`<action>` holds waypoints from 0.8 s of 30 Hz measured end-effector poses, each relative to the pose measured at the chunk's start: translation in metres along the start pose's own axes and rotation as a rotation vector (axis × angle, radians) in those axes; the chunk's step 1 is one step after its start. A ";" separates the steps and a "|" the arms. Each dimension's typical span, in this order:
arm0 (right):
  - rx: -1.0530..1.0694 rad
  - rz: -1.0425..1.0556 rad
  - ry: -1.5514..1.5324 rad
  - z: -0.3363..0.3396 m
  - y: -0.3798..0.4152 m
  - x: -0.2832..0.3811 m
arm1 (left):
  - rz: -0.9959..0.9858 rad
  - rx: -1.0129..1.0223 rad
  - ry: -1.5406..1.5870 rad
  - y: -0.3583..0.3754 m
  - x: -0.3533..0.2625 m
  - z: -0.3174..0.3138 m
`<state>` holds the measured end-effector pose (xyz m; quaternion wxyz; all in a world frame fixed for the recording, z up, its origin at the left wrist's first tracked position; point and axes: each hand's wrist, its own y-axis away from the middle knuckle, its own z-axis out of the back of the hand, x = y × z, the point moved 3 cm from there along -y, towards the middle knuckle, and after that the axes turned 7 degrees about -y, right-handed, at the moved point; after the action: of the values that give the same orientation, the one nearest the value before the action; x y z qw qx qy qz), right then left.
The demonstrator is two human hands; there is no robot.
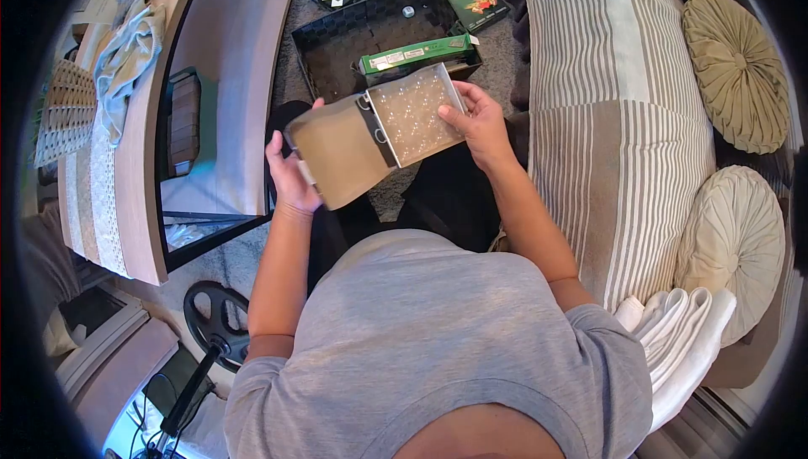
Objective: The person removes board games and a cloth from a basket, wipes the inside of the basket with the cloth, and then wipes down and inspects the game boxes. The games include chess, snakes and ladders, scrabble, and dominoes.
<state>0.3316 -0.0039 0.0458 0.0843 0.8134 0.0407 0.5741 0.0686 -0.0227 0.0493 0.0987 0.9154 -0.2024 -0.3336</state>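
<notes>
The left hand and right hand each grasp one end of an open box, near a black basket. Holding it open seems the step; the next move calls for keeping it steady.

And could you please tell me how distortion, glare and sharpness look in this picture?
Head view: strong wide-angle bowing, as along the edge of the wooden table; head view: black, rounded darkening at the corners; head view: bright specks, perhaps glare, on one half of the open box; head view: small print on the green box unreadable.
</notes>
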 end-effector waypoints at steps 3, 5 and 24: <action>-0.004 -0.110 0.073 0.022 -0.006 -0.026 | 0.099 -0.048 0.082 -0.011 0.033 0.042; -0.024 -0.123 0.109 0.036 -0.010 -0.049 | 0.208 -0.231 -0.534 -0.014 0.060 0.060; -0.014 0.049 1.591 0.040 -0.105 -0.129 | 0.381 -0.884 -0.558 -0.107 0.154 0.137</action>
<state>0.3290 0.0748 -0.1060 0.0222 0.1596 0.0672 0.9846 0.1191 -0.0002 -0.1766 0.4746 0.6111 -0.2238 -0.5926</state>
